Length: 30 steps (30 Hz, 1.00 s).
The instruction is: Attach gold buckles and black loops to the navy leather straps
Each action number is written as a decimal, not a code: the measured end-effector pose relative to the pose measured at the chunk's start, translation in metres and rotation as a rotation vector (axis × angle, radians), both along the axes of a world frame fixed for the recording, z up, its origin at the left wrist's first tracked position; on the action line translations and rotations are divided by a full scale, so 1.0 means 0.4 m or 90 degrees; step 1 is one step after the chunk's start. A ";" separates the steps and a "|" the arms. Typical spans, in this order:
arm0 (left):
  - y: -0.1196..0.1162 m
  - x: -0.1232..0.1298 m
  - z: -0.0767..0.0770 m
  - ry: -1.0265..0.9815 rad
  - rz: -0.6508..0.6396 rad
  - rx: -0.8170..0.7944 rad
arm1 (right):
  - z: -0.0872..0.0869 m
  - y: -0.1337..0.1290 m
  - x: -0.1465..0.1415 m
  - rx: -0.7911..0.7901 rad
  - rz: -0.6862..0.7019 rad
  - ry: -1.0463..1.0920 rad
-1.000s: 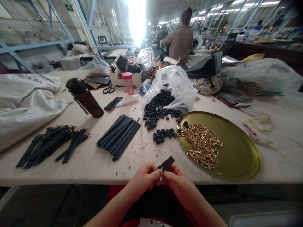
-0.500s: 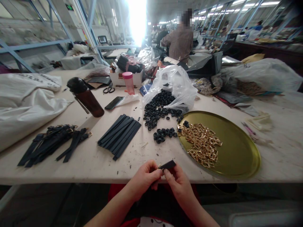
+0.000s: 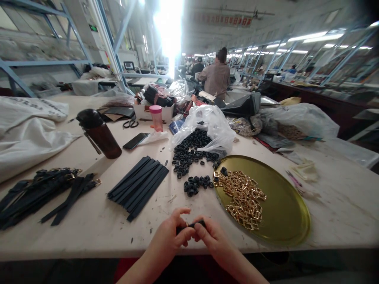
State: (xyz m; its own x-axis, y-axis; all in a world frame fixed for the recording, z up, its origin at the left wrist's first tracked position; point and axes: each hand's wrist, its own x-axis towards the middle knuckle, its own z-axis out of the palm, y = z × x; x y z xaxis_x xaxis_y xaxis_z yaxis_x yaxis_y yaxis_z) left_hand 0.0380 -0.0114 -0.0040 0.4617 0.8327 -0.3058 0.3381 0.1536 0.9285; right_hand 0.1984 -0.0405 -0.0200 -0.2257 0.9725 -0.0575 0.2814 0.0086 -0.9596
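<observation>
At the table's near edge, my right hand (image 3: 214,236) pinches a black strap (image 3: 200,223) between thumb and fingers. My left hand (image 3: 167,236) grips the strap's other part, thumb below and index finger lifted off it. Much of the strap is covered by my fingers; whether a buckle is on it cannot be made out. Flat black straps (image 3: 139,185) lie in a stack beyond my left hand. Small black loops (image 3: 194,185) are heaped ahead of my hands. To the right, gold buckles (image 3: 244,197) are piled on a round gold tray (image 3: 284,209).
Straps with gold buckles (image 3: 44,189) lie at far left. Behind stand a dark bottle (image 3: 102,136), a phone (image 3: 135,141), scissors (image 3: 130,123) and a pink-lidded cup (image 3: 156,118). More loops spill from a plastic bag (image 3: 217,130). A person (image 3: 217,79) stands at the back.
The view has tilted up and shifted. My left index finger has lifted, and the strap, which stuck up between my hands, now lies flatter and is more covered by my fingers.
</observation>
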 end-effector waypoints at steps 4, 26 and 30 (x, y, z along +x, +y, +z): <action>0.010 0.010 -0.015 0.016 -0.036 -0.010 | 0.014 0.092 0.076 0.129 -0.070 -0.343; 0.003 -0.012 -0.010 0.088 0.056 0.014 | -0.046 0.096 0.054 0.174 -0.022 -0.554; 0.000 -0.018 -0.007 0.144 0.047 0.117 | -0.049 0.086 0.042 0.146 -0.017 -0.464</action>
